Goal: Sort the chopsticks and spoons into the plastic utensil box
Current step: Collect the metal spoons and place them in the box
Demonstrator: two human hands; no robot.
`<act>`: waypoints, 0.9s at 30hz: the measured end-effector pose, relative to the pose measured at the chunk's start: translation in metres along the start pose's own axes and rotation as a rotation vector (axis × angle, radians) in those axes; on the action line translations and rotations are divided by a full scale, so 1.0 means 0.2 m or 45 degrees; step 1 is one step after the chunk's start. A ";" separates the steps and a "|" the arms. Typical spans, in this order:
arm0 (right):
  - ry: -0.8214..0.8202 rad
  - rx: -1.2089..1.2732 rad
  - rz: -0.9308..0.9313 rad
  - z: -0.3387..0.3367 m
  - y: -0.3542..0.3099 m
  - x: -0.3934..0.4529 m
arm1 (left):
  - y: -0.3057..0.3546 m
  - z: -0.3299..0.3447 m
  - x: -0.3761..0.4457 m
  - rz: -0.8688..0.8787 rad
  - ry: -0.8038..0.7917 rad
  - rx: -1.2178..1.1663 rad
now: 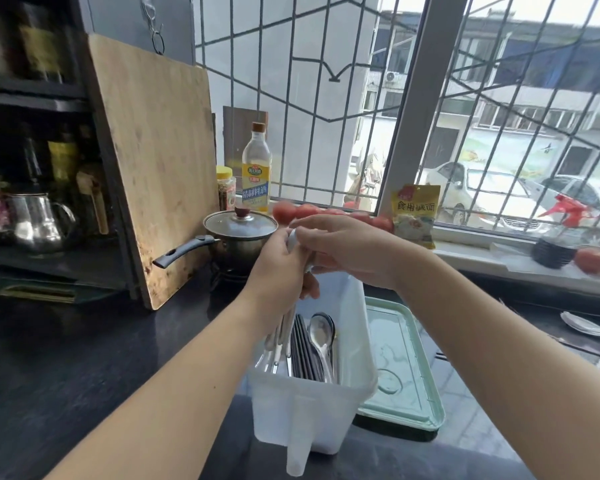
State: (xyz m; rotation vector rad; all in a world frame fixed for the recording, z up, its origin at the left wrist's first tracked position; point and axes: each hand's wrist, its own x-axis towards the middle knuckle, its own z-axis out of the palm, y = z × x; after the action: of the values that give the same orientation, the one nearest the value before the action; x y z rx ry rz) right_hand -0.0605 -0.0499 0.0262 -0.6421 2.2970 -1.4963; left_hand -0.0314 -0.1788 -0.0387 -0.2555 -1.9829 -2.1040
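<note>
Halfway through sorting utensils into the box, looks like

Both hands meet mid-frame over the plastic utensil box (pixel 312 410): the left hand (pixel 281 271) grips a bunch of white-handled utensils (pixel 278 344) dipping into the box's left side, and the right hand (pixel 343 251) pinches the top of that bunch. Dark chopsticks (pixel 303 351) and a metal spoon (pixel 321 332) already sit inside. More spoons (pixel 586 327) wait at the right edge, so I'd say there's still work left. The green lid (pixel 400 362) lies beside the box on the dark bench (pixel 84 358); a cutting board (pixel 153 161) and pot (pixel 239 233) sit behind, barred window upper right.
</note>
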 end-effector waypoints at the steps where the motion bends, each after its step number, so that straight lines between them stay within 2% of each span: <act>1: -0.057 0.053 -0.022 0.00 0.02 -0.01 | 0.00 0.00 0.00 -0.014 0.020 -0.028; 4: -0.092 0.175 -0.077 -0.02 0.07 -0.01 | 0.01 -0.02 0.00 -0.051 0.046 -0.171; 8: 0.075 0.184 -0.075 -0.02 0.09 0.02 | 0.00 -0.02 0.00 -0.061 0.015 -0.219; 12: 0.177 0.582 0.114 -0.03 0.08 0.05 | 0.00 0.00 0.00 -0.052 -0.071 -0.128; 15: 0.356 0.927 0.234 -0.09 0.06 0.08 | 0.02 0.02 -0.02 -0.063 -0.120 -0.071; 18: 0.590 1.219 0.167 -0.18 0.02 0.05 | 0.01 0.00 -0.01 -0.063 0.011 -0.073; 19: 0.708 1.141 0.109 -0.20 0.01 0.03 | 0.00 -0.01 0.00 -0.063 0.085 -0.100; 20: 0.851 0.929 0.035 -0.22 0.00 0.01 | -0.01 -0.02 0.01 -0.064 0.151 -0.141; 22: 1.031 0.266 -0.146 -0.22 -0.01 0.00 | -0.01 -0.03 0.02 -0.065 0.230 -0.221; 24: 0.927 -0.385 -0.267 -0.14 0.01 0.01 | -0.01 -0.03 0.03 -0.061 0.271 -0.253; 27: 0.627 -1.133 -0.157 0.03 0.10 0.09 | 0.00 -0.03 0.04 -0.061 0.345 -0.274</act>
State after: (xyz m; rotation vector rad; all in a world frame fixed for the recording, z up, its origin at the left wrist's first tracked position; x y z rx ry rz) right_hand -0.0775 -0.0574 0.0043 -0.6708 3.3699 -0.6277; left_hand -0.0385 -0.1847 -0.0378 0.0409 -1.6284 -2.2462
